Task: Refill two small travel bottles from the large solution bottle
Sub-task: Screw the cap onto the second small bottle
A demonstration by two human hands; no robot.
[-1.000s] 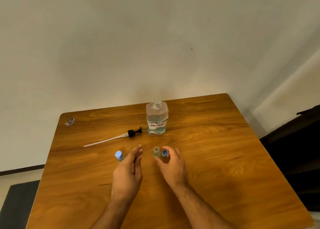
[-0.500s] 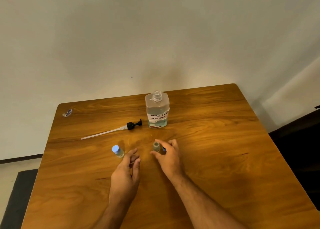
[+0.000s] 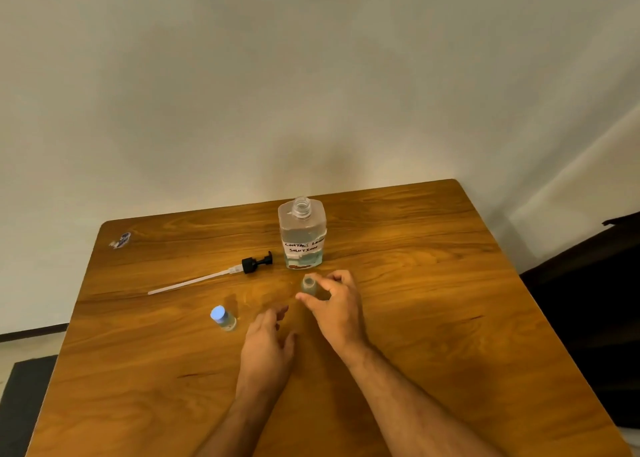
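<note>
My right hand (image 3: 337, 309) pinches the uncapped travel bottle (image 3: 309, 285) mid-tabletop; my left hand (image 3: 268, 344) hovers relaxed, holding nothing. I could tip the bottle, or overshoot its narrow mouth when pouring.

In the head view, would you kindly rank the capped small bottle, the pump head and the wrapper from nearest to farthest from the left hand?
From the left hand:
1. Capped small bottle, just to its left.
2. Pump head, beyond it, beside the large solution bottle.
3. Wrapper, at the table's far left corner.
</note>
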